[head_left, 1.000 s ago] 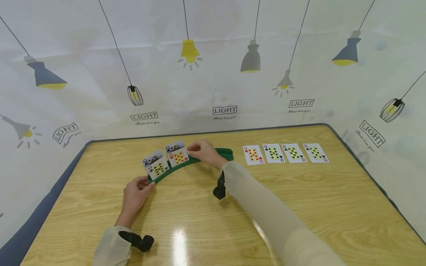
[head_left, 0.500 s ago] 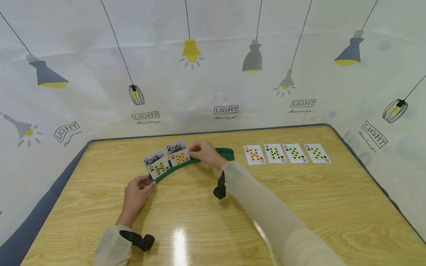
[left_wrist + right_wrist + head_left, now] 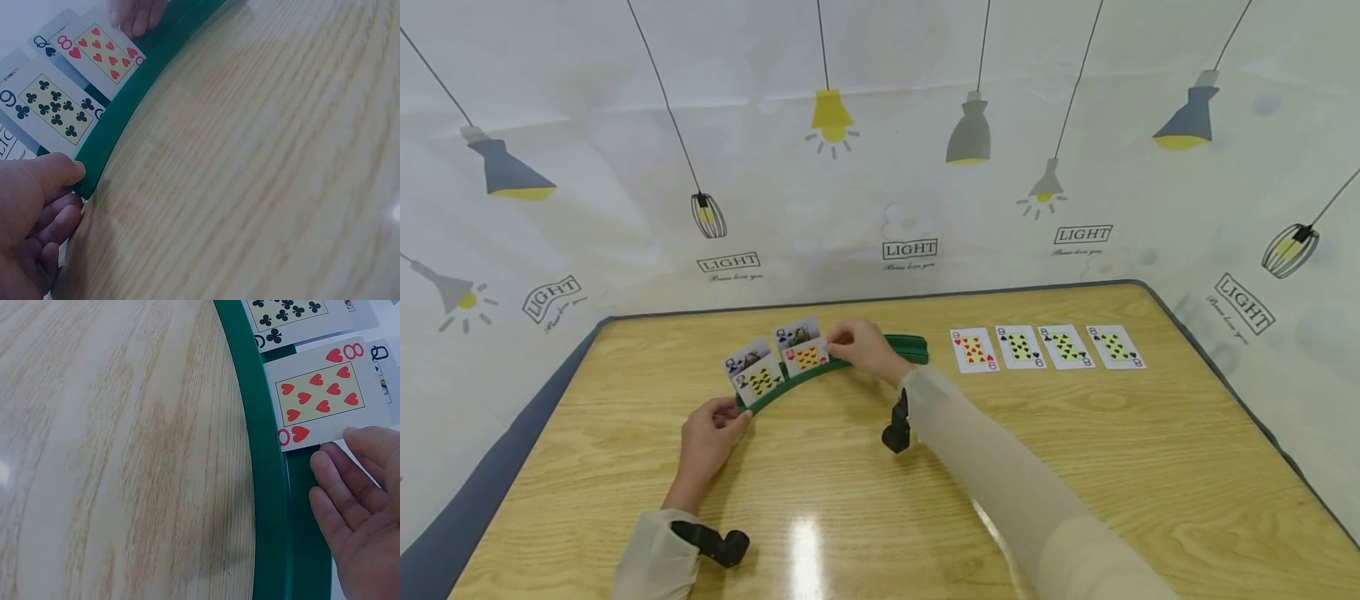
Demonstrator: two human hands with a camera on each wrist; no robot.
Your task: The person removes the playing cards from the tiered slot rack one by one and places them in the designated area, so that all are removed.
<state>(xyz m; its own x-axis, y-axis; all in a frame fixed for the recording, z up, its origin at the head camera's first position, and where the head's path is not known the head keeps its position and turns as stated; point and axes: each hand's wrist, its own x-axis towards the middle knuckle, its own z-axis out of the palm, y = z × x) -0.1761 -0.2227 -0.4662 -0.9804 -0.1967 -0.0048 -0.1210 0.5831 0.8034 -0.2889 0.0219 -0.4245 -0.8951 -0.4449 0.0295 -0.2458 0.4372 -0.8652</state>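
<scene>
A curved green card holder [image 3: 917, 347] stands on the table. My left hand [image 3: 706, 437] grips its left end, thumb [image 3: 69, 170] on the front and fingers below. In its slots lean a nine of clubs [image 3: 56, 106] on the left and an eight of hearts [image 3: 320, 394] to its right. Behind each stands a taller-showing queen, the right one a queen of spades [image 3: 49, 44]. My right hand [image 3: 871, 348] pinches the right edge of the eight of hearts, thumb at the card's face. The same hand hides part of the holder.
Right of the holder lie a nine of hearts [image 3: 974, 350], a nine [image 3: 1020, 347] with black pips and two black eights, face up in a row. The wooden table [image 3: 1045, 467] ends at a lamp-printed backdrop [image 3: 895, 192]. Both wrists carry black cameras.
The hands, holder and cards keep nearly the same places. The whole head view has shifted slightly to the right since the first frame.
</scene>
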